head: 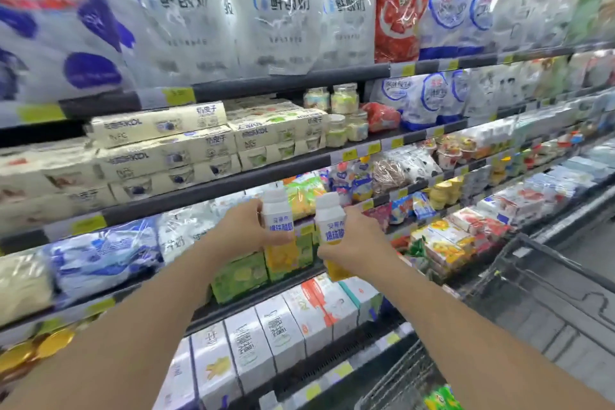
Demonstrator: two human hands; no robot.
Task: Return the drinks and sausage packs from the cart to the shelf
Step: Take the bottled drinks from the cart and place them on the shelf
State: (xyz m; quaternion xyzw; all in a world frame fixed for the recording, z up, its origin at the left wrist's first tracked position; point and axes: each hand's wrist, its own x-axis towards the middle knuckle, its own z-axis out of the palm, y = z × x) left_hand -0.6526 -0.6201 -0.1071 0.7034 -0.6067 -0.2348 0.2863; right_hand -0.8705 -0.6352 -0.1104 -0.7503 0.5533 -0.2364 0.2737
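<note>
Your left grip (pixel 248 226) clasps one white-capped drink bottle (pixel 278 216) and your right grip (pixel 352 236) another bottle (pixel 331 233), both upright before the shelf (pixel 213 188), with the cart (pixel 532 293) right of it.

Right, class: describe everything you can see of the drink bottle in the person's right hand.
The right-hand bottle is a small, squat plastic-looking bottle with a wide white cap, a white label band printed in blue characters and a yellow lower body. It looks closed and stands roughly upright, leaning slightly. The right hand grips it from the side, fingers wrapped around its middle, in front of the shelf, beside a matching bottle in the left hand.
</note>
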